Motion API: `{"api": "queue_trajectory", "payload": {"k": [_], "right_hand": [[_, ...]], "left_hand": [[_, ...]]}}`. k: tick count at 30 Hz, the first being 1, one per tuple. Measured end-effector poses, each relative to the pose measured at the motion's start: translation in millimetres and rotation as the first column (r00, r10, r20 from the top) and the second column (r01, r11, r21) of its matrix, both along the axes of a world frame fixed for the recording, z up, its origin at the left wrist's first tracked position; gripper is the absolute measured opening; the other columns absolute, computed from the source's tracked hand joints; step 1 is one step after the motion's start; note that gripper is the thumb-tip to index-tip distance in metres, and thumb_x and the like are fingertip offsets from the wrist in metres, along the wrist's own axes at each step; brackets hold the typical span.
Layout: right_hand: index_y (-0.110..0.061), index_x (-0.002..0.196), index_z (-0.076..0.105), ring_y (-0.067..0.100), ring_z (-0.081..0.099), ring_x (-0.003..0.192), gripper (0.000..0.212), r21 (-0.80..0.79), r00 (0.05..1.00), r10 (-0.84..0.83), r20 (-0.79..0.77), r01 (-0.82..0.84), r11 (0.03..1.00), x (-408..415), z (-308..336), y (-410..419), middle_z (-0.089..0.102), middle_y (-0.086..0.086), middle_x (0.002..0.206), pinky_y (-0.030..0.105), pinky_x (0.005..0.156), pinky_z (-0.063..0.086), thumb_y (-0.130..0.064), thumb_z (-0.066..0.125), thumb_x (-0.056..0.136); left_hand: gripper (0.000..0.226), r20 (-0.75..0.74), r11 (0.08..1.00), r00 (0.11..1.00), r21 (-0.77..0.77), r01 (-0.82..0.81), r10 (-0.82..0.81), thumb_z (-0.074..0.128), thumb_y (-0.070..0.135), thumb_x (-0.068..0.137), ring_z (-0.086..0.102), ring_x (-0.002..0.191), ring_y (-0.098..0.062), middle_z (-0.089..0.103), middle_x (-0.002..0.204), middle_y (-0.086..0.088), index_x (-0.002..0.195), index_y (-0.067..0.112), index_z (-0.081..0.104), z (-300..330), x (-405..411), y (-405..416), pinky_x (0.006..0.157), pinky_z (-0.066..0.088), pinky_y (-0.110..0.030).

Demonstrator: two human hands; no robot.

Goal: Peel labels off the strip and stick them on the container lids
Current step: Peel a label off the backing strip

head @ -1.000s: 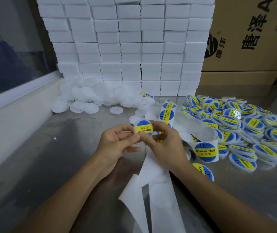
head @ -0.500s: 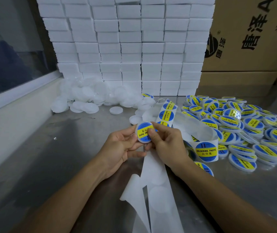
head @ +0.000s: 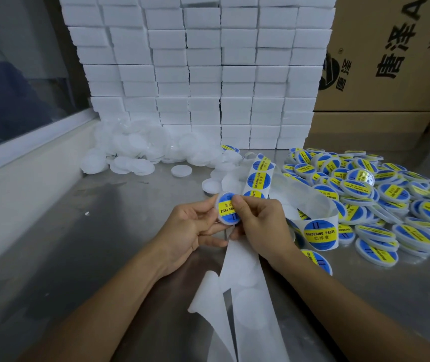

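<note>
I hold one small round lid [head: 228, 209] up in front of me above the bench [head: 104, 244], near the middle of the scene, with its face tilted toward me. My left hand [head: 191, 231] cradles it from the left, fingers curled behind and under its rim, and my right hand [head: 258, 226] pinches it from the right, the thumb [head: 237, 205] pressed flat on the blue and yellow label [head: 225, 205] already on its face. I judge I am rubbing that label down.

The lid looks like thin plastic: very light, stiff enough to take thumb pressure, probably a little slick on its glossy face. The rim is the place to hold it, so the face is free for pressing. The label is soft film, likely to crease or trap air if pushed from the edge inward, so pressing from the centre outward seems the safer way.

Being a disc, the lid has no long axis of its own; the yellow band with its print runs steeply up and down across the face, leaning slightly.

The label strip [head: 259, 178] runs away from my hands toward the far side, curls to the right in a loop, and its bare backing [head: 250, 296] trails near me down the bench. Finished lids [head: 381, 194] lie heaped at the right, plain white lids [head: 135, 147] at the far left
</note>
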State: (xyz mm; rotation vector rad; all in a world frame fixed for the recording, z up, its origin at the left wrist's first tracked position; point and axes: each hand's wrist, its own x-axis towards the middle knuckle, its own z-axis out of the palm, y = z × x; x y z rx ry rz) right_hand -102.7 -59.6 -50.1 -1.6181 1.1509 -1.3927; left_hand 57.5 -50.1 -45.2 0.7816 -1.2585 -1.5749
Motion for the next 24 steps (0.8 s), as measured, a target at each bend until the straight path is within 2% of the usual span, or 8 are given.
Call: {"api": "queue_trajectory", "payload": {"k": [2,5,9,13,16,19,21,24], "right_hand": [[-0.028,0.083,0.073,0.013,0.061,0.044,0.019,0.003,1.0,-0.008,0.002,0.008,1.0,2.2,0.3,1.0,0.072,0.004,0.067,0.027,0.053,0.053,-0.03,0.059,0.096],[-0.025,0.075,0.074,0.005,0.051,0.04,0.022,0.003,0.999,-0.032,-0.017,0.032,0.999,3.6,2.0,3.3,0.065,0.001,0.054,0.016,0.047,0.041,-0.045,0.072,0.082],[-0.027,0.064,0.074,0.01,0.06,0.043,0.031,0.02,0.996,-0.084,-0.01,0.084,0.996,-0.9,-0.9,1.1,0.065,0.003,0.05,0.018,0.053,0.046,-0.049,0.067,0.084],[-0.019,0.072,0.076,0.008,0.064,0.051,0.037,0.044,0.994,-0.105,-0.04,0.107,0.993,-1.3,-3.9,-1.4,0.065,0.002,0.048,0.018,0.061,0.05,-0.042,0.056,0.094],[-0.013,0.082,0.075,0.015,0.068,0.056,0.033,0.046,0.995,-0.091,-0.035,0.092,0.995,-0.6,-3.4,-1.6,0.069,0.004,0.057,0.028,0.065,0.056,-0.033,0.054,0.097],[-0.01,0.107,0.07,0.019,0.068,0.055,0.017,0.033,1.0,-0.007,0.022,0.007,0.999,1.1,-1.8,0.8,0.072,0.01,0.064,0.029,0.063,0.058,-0.018,0.06,0.096],[-0.016,0.122,0.062,0.015,0.068,0.055,0.031,0.028,0.998,0.059,-0.005,-0.058,0.998,2.7,-2.0,2.9,0.071,0.008,0.064,0.022,0.062,0.056,-0.012,0.066,0.091],[-0.019,0.118,0.064,0.015,0.069,0.054,0.032,0.037,0.993,0.122,-0.008,-0.121,0.992,4.0,-0.5,3.5,0.072,0.007,0.065,0.023,0.063,0.056,-0.011,0.07,0.087]], "left_hand": [[0.035,0.001,1.0,1.0,-0.003,-0.01,0.01,0.045,0.007,0.098,0.067,0.109,-0.022,0.07,0.118,-0.008,0.129,0.017,0.058,-0.5,-0.9,0.2,0.057,0.058,-0.024],[0.035,0.042,0.999,0.998,-0.026,-0.036,0.037,0.044,0.005,0.099,0.068,0.109,-0.022,0.071,0.116,-0.008,0.129,0.015,0.058,-2.0,-2.5,1.3,0.06,0.059,-0.026],[0.034,0.09,0.998,0.996,-0.054,-0.011,0.016,0.045,0.006,0.099,0.068,0.109,-0.023,0.071,0.115,-0.009,0.128,0.016,0.059,-2.5,-2.7,2.3,0.068,0.059,-0.027],[0.033,0.092,0.998,0.995,-0.065,-0.023,0.029,0.044,0.005,0.099,0.069,0.104,-0.03,0.071,0.111,-0.016,0.128,0.012,0.059,-3.3,-1.4,0.6,0.071,0.058,-0.029],[0.032,0.053,0.996,0.997,-0.067,-0.057,0.06,0.041,0.004,0.1,0.071,0.097,-0.029,0.073,0.108,-0.015,0.118,0.015,0.065,-3.5,-1.9,-0.8,0.071,0.058,-0.028],[0.031,-0.017,0.989,0.99,-0.037,-0.143,0.143,0.039,0.004,0.101,0.073,0.086,-0.025,0.075,0.098,-0.013,0.112,0.01,0.067,-4.1,-1.5,-3.5,0.066,0.056,-0.026],[0.03,-0.019,0.973,0.973,-0.022,-0.228,0.228,0.039,0.006,0.102,0.072,0.079,-0.021,0.075,0.092,-0.012,0.111,0.006,0.067,-5.4,-1.1,-6.0,0.062,0.056,-0.026],[0.03,0.008,0.951,0.951,-0.024,-0.308,0.308,0.04,0.008,0.103,0.069,0.071,-0.019,0.075,0.083,-0.01,0.103,0.006,0.07,-6.6,-2.8,-7.6,0.055,0.053,-0.025]]}}
